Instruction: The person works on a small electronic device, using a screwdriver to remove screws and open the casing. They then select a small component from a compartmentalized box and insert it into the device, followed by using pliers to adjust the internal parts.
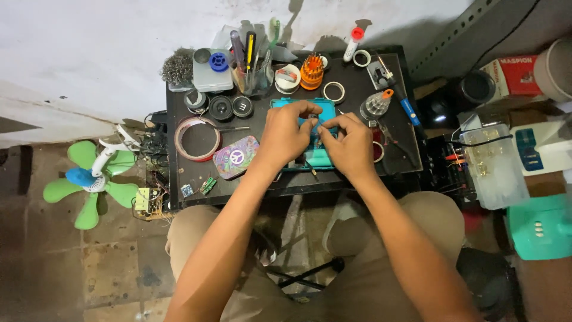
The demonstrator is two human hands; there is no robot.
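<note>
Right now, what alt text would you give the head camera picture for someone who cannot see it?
Seen from above, a seated person's left hand and right hand meet over a teal mat on a small black workbench, pinching something too small to identify. Around them lie a tape roll, a patterned tin and an orange screwdriver set.

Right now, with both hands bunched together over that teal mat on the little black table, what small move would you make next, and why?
Probably hold the left hand steady and let the right hand make a tiny adjustment. Both sets of fingertips meet on something small over the teal mat, too hidden to identify, and tools crowd the black table, so a big motion could knock things.
</note>
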